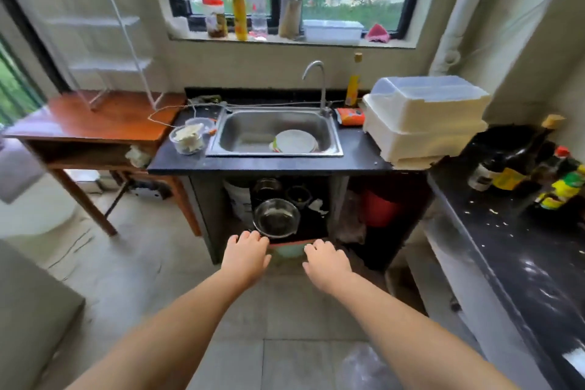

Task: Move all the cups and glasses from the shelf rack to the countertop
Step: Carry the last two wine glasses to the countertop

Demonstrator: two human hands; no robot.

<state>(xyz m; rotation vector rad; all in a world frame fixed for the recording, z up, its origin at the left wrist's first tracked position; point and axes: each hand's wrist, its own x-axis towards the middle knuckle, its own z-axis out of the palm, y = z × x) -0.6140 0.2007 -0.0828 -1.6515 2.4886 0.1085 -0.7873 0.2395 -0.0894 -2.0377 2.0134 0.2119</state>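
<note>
Both my arms stretch forward toward the open space under the sink. My left hand and my right hand hover palm down with fingers apart, holding nothing. Just beyond the fingertips sits a pale green basin with a pink rim, partly hidden by my hands. Above it a steel bowl stands on a dark shelf, with two dark glasses behind it. The white wire shelf rack stands at the back left on the wooden table; I see no cups on it. The black countertop surrounds the sink.
The steel sink holds a plate. A plastic container sits left of the sink, a white lidded dish box to its right. Sauce bottles crowd the right counter. A wooden table stands left. A red bucket sits under the counter.
</note>
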